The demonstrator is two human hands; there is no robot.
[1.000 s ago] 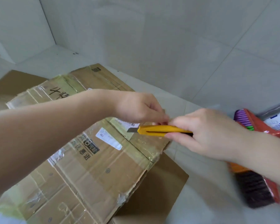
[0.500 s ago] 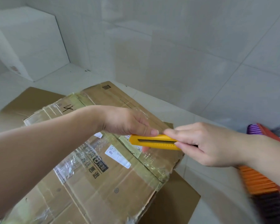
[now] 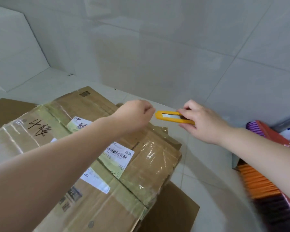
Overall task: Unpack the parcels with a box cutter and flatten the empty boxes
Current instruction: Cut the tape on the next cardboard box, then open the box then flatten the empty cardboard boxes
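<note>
A flattened, taped cardboard box (image 3: 146, 158) with shipping labels and handwriting lies on the tiled floor, on top of other flat cardboard (image 3: 172, 208). My right hand (image 3: 201, 121) grips the rear of a yellow box cutter (image 3: 167, 116) above the box's far corner. The cutter points left, and its blade sits inside the body. My left hand (image 3: 134, 114) hovers just left of the cutter's tip with curled fingers, a small gap away, and holds nothing.
A tiled wall (image 3: 174, 56) rises close behind the boxes. A white block (image 3: 12, 52) stands at the far left. Brooms with orange (image 3: 258, 183) and purple (image 3: 255, 128) bristles and a red dustpan (image 3: 274, 136) lie on the right.
The blade, out a second ago, is back inside the cutter. My left hand has let go of the cutter's tip and drawn slightly left. The view has tilted up.
</note>
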